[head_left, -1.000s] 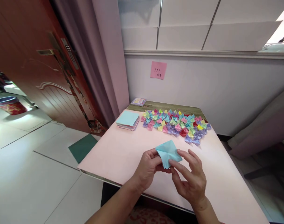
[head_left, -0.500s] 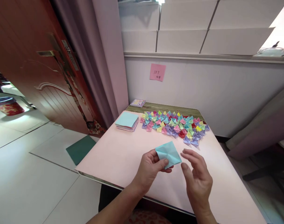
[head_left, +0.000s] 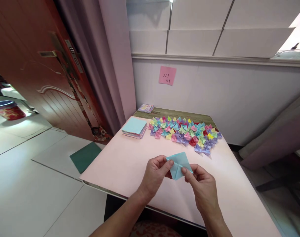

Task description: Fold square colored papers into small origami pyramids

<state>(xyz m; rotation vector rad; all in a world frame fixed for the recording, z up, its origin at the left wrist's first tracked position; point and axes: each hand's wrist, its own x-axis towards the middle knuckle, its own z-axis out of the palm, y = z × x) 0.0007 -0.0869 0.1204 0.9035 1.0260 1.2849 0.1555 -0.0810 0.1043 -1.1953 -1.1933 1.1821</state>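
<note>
A creased sheet of light blue origami paper (head_left: 181,161) is held above the table between both hands. My left hand (head_left: 156,172) pinches its left corner, thumb on top and fingers behind. At the right corner my right hand (head_left: 201,181) grips the paper the same way, its thumb pressed on the near face. Fold lines meet near the paper's middle. Beyond the hands lie many small folded paper pieces (head_left: 187,135) in several colours, set close together. To their left is a stack of square paper sheets (head_left: 134,126) with a light blue one on top.
The pink-topped table (head_left: 110,168) stands against a wall with a pink note (head_left: 167,75). A small pile of printed packs (head_left: 146,108) lies at its back left corner. A green sheet (head_left: 86,157) lies on the floor, left of the table, near a wooden door (head_left: 48,75).
My right hand, open and apart from the paper before, has closed on its right corner. The left hand's thumb has shifted from the paper's lower middle to its left corner.
</note>
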